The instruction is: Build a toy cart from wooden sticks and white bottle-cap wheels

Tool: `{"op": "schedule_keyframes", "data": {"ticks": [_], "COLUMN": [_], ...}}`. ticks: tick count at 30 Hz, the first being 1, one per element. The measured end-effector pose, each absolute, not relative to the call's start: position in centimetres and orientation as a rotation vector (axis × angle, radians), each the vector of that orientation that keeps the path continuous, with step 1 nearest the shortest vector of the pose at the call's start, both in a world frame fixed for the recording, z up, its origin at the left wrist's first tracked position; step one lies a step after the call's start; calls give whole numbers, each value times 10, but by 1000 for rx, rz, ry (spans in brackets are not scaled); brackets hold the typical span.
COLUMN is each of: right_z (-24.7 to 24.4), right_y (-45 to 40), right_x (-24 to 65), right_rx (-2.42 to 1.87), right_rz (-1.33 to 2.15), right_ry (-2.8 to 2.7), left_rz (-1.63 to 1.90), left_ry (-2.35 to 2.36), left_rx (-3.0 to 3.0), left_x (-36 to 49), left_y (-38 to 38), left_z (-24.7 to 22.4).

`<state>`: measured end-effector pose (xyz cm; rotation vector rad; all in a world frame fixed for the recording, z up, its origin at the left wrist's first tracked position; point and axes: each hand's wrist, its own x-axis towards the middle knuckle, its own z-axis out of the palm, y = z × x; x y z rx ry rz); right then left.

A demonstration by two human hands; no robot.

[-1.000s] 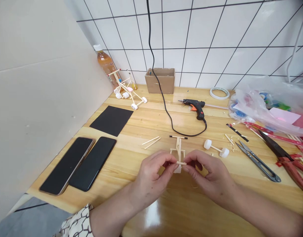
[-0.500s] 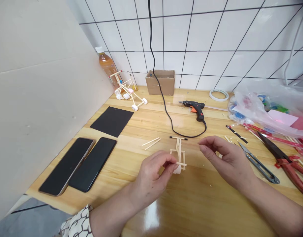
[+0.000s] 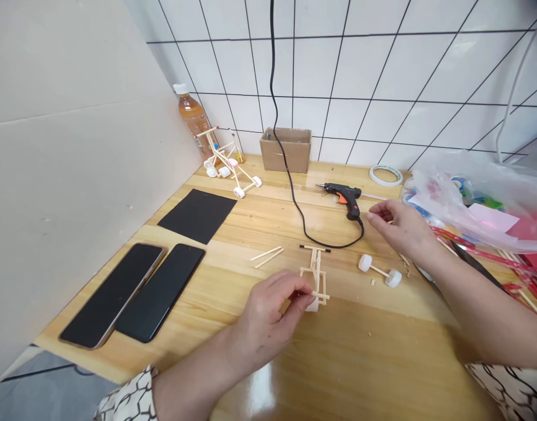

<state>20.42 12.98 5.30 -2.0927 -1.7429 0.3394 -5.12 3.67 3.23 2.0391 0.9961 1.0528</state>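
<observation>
My left hand (image 3: 277,310) is closed in a pinch on a short wooden stick (image 3: 322,296). That stick crosses the near end of a small wooden stick frame (image 3: 316,272), which has a black-tipped crossbar at its far end; a white wheel shows beneath the fingers. Whether the stick is joined to the frame cannot be told. Over the table at the right, my right hand (image 3: 399,225) has its fingers bent and slightly apart from the thumb, holding nothing visible. Just left of it lies a black glue gun (image 3: 345,194) with an orange trigger.
A stick axle with two white wheels (image 3: 380,270) lies near my right forearm. Two loose sticks (image 3: 267,256), two phones (image 3: 163,292) and black paper (image 3: 198,215) lie leftward. Behind stand a wheeled stick model (image 3: 227,161), bottle (image 3: 193,117) and cardboard box (image 3: 286,152). A cord (image 3: 290,175) crosses the table.
My right hand has moved up and away toward the glue gun, uncovering the wheeled axle. My left hand stays at the frame with the stick in its pinch.
</observation>
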Motion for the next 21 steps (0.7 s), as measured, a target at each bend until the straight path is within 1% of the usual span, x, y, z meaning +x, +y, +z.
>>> {"op": "schedule_keyframes", "data": {"ticks": [4,14,17,21], "right_z": [44,38,40,49], "right_y": [167,212,214,204], "right_x": [207,190,189,194], "right_rx": [-2284,-2430,-2400,-2186], "right_rz": [297,444,493,725], "right_ry": [-1757,-1728,-1643,-1542], "left_rz": [1033,1024,1044,1049], "left_ry": [989,965,958,958], "left_rx": [2046,2047,2051,2044], "left_x": [-51,-52,-52,-52], "left_y": [37,37,38,37], "left_z": [33,29,30,31]}}
